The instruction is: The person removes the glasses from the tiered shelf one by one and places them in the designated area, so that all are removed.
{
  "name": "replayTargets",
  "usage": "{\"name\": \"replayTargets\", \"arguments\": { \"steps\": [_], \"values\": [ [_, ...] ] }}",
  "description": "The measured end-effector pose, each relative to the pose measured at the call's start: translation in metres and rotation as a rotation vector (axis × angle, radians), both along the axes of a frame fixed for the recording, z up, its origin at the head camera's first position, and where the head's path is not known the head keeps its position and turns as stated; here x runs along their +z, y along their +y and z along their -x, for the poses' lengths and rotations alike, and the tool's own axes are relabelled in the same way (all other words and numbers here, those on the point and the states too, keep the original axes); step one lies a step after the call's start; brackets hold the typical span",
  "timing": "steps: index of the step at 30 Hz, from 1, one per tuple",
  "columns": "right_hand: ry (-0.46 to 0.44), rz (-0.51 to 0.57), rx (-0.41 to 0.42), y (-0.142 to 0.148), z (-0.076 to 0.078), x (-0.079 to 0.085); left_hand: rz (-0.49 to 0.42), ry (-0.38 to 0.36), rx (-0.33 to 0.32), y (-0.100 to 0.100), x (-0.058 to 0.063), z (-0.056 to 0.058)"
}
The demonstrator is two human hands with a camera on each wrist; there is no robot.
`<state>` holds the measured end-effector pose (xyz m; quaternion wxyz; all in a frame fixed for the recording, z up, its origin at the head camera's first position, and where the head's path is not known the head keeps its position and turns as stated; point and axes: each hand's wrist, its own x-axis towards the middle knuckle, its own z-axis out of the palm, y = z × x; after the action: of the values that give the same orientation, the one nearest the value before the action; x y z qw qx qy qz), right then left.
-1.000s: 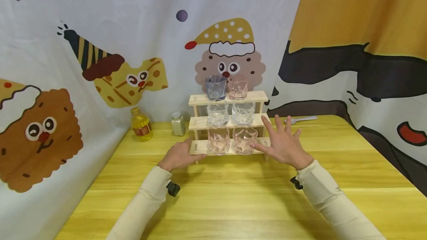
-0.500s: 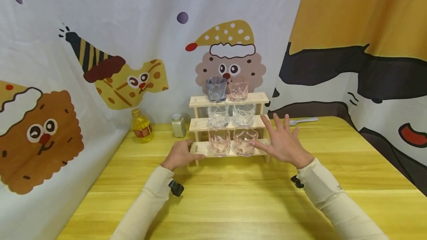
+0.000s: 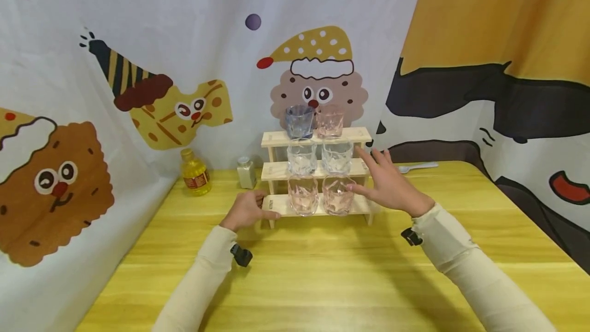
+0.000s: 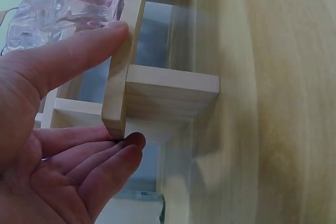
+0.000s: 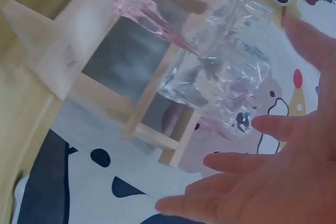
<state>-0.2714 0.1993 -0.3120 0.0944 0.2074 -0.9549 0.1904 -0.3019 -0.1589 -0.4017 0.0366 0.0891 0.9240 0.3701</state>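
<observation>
A three-tier wooden display rack (image 3: 273, 169) holds two glasses on each step. Two pink glasses (image 3: 302, 196) stand on the lowest step, two clear glasses (image 3: 301, 158) on the middle one. A blue glass (image 3: 299, 122) and a pink glass (image 3: 330, 123) share the top. My left hand (image 3: 246, 210) grips the left end of the lowest step; the left wrist view shows its thumb over the board and curled fingers (image 4: 113, 169) at the board's end. Beside the right-hand glasses, my right hand (image 3: 392, 184) has its fingers spread, holding nothing; the right wrist view shows it apart from them.
An oil bottle (image 3: 195, 173) with a yellow cap and a small white-lidded jar (image 3: 246, 172) stand left of the rack. A white plastic utensil (image 3: 418, 167) lies at the right rear. Behind hangs a cartoon-printed curtain (image 3: 203, 55).
My right hand has shifted slightly up and its fingers have tipped toward the rack. My left hand keeps to the rack's left end, its fingers more curled than before. The glasses stay in place.
</observation>
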Motion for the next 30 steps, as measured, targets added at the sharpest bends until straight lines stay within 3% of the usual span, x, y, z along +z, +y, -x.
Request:
{"name": "replayTargets", "arguments": {
  "steps": [10, 17, 30],
  "values": [
    [-0.057, 0.009, 0.039, -0.001, 0.016, 0.023, 0.0, -0.03, 0.008, 0.001, 0.004, 0.002],
    [-0.134, 0.041, 0.008, 0.0, 0.036, 0.039, 0.021, -0.019, 0.009, 0.001, 0.009, 0.002],
    [-0.226, 0.217, 0.004, -0.009, 0.072, 0.061, 0.032, -0.011, 0.009, 0.0, 0.011, 0.002]
  ]
}}
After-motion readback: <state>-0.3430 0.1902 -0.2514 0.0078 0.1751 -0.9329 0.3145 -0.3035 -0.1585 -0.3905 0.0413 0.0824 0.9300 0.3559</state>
